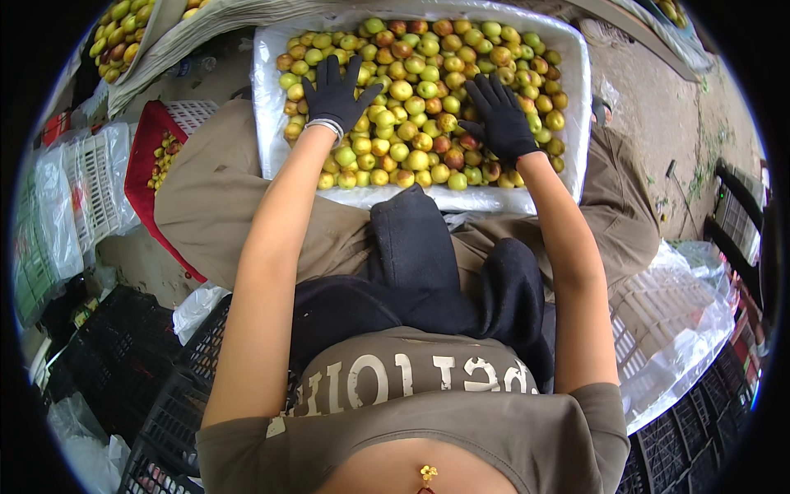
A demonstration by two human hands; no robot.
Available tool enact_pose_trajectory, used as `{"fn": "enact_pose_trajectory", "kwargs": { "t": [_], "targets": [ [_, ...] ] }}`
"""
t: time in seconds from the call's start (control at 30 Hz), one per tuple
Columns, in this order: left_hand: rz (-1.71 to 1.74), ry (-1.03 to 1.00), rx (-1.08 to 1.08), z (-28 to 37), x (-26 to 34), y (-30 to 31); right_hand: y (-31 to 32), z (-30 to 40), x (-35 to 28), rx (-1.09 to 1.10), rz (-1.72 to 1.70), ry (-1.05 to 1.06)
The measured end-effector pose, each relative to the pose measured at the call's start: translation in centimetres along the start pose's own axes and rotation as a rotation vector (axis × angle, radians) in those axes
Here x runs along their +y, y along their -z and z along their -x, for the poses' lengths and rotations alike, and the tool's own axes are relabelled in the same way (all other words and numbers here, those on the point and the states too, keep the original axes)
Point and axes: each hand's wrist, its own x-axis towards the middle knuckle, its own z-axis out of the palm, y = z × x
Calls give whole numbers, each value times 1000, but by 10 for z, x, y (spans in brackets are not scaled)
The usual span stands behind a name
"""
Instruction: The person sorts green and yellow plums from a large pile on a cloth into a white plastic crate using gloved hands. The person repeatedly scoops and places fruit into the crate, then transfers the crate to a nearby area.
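A crate lined with clear plastic film (267,123) stands before me, filled with small green, yellow and reddish fruits (421,142) that look like jujubes. My left hand (336,92), in a black glove, lies palm down with spread fingers on the fruits at the crate's left side. On the right side, my right hand (500,120), also black-gloved, rests flat on the fruits with its thumb apart from the fingers. Neither hand is closed round a fruit.
A red-lined basket (141,167) with small fruits stands at left, near plastic-wrapped crates (99,185). Black plastic crates (163,426) lie at lower left. A film-covered pale crate (660,327) is at right. More fruits (117,46) show at upper left, beside a padded edge (179,46).
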Motion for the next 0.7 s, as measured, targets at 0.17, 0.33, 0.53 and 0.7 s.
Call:
{"fn": "enact_pose_trajectory", "kwargs": {
  "t": [0.17,0.33,0.53,0.7],
  "targets": [
    [59,-395,154,40,93,6,56,37,20,429,113,-186],
    [-32,-597,-34,38,113,10,44,71,106,114,-253,-952],
    [44,-463,67,32,128,-5,28,95,114,27,-473,-845],
    [275,-880,170,3,249,-2,38,98,91,85,-337,-945]
  ]
}}
